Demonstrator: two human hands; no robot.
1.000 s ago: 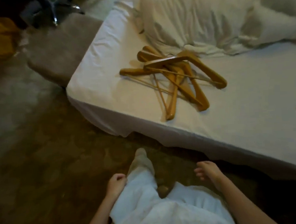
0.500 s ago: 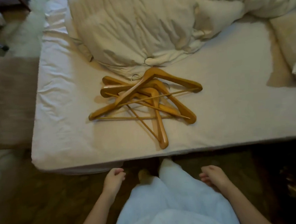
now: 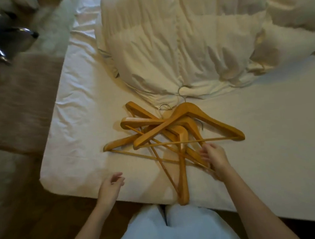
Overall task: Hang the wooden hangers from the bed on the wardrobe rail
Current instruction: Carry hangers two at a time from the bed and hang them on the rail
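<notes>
Several wooden hangers (image 3: 172, 135) with metal hooks lie in a tangled pile on the white bed sheet (image 3: 80, 142), near the bed's front edge. My right hand (image 3: 215, 157) is on the pile's lower right, its blurred fingers curled over the arm of one wooden hanger (image 3: 194, 154). My left hand (image 3: 111, 186) hovers over the bed's front edge, left of the pile, fingers loosely curled and holding nothing. No wardrobe rail is in view.
A crumpled cream duvet (image 3: 176, 44) lies just behind the hangers, touching their hooks. A brown rug (image 3: 17, 102) and a chair's chrome base (image 3: 10, 41) are left of the bed. Wooden floor (image 3: 39, 228) is under my light-trousered legs (image 3: 169, 229).
I have stepped up close to the bed. Both hands rose from my sides; the right one reached onto the hanger pile and the left one came over the bed edge.
</notes>
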